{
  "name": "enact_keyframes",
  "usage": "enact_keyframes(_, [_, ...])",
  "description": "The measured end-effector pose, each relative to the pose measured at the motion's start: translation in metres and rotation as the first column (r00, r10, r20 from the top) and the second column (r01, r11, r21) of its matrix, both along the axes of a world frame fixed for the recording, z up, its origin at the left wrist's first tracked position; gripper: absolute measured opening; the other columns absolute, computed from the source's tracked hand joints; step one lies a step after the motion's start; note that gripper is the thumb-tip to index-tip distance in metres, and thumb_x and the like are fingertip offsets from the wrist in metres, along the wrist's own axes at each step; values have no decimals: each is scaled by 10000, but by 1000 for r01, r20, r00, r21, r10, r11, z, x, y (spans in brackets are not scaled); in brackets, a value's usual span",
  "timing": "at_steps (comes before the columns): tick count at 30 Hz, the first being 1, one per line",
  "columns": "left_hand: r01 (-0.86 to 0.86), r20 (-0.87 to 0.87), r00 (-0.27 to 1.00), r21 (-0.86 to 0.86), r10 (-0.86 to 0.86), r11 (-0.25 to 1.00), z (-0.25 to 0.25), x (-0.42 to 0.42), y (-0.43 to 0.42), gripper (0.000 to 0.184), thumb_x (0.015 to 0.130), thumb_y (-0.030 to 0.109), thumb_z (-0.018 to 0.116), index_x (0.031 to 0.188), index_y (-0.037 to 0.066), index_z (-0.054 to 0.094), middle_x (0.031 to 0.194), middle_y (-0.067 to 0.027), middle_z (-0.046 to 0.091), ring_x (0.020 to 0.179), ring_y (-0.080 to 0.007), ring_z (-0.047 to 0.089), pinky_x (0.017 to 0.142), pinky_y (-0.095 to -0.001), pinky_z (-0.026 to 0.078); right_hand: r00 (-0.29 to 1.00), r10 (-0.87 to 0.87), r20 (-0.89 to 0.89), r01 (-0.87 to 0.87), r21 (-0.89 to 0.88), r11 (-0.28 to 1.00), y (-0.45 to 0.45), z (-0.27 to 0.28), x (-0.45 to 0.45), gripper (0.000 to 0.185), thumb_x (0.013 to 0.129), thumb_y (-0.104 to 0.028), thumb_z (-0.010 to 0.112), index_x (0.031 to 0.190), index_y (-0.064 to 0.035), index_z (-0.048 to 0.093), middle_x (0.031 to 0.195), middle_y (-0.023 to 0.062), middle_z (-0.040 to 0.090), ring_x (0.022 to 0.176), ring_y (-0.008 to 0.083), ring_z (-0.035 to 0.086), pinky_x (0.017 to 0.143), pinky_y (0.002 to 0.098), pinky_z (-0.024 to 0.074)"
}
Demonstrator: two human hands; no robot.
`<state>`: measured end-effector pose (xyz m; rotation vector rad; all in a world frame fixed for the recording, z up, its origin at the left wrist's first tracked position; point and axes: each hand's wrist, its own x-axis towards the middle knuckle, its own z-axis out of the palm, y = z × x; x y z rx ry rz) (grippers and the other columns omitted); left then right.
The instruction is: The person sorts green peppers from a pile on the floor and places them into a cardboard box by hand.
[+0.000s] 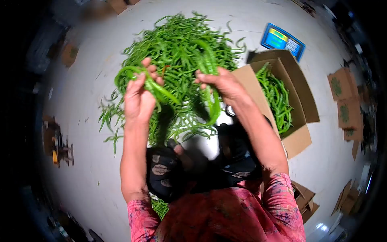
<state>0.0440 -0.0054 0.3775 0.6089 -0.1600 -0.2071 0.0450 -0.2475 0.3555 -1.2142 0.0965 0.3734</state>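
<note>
Long green peppers lie in a big heap (173, 48) on the pale floor in front of me. My left hand (141, 90) is raised over the heap's left side, with its fingers round a few curved green peppers (159, 90). Over the right side, my right hand (221, 84) grips another small bunch of long peppers (207, 60), which sticks out above and below the fingers. The two hands are apart. To the right of my right hand stands an open cardboard box (296, 88), partly filled with green peppers (276, 101).
A blue-framed device with a lit display (283, 41) lies beyond the box. Flattened or stacked cartons (344, 103) stand at the far right, and more cardboard (304, 197) is at the lower right. Another wooden or metal object (62, 151) sits at the far left.
</note>
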Motion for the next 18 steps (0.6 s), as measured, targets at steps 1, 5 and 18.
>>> enact_keyframes(1, [21, 23, 1000, -21, -21, 1000, 15, 0, -8, 441, 912, 50, 569, 1326, -25, 436, 1092, -120, 566, 929, -173, 563, 893, -349, 482, 997, -42, 66, 39, 59, 998, 5, -13, 2, 226, 805, -99, 697, 991, -38, 583, 822, 29, 635, 649, 73, 565, 565, 203, 447])
enact_keyframes(5, [280, 62, 960, -187, -273, 941, 83, 9, -63, 446, 943, 50, 515, 1353, -52, 372, 1105, -133, 527, 970, -206, 545, 916, -355, 472, 999, 1, 48, -5, 84, 996, 17, -25, 0, 178, 824, -153, 708, 935, -52, 611, 757, 13, 614, 663, 89, 569, 560, 213, 443])
enact_keyframes(18, [206, 11, 859, 907, -511, 367, -2, -18, -299, 528, 895, 315, 624, 1258, -55, 524, 1125, -148, 611, 1043, -214, 585, 945, -336, 461, 970, 1, 243, -17, 63, 998, 12, -44, 3, 189, 808, -200, 675, 825, -72, 537, 714, 16, 554, 648, 139, 519, 593, 307, 428])
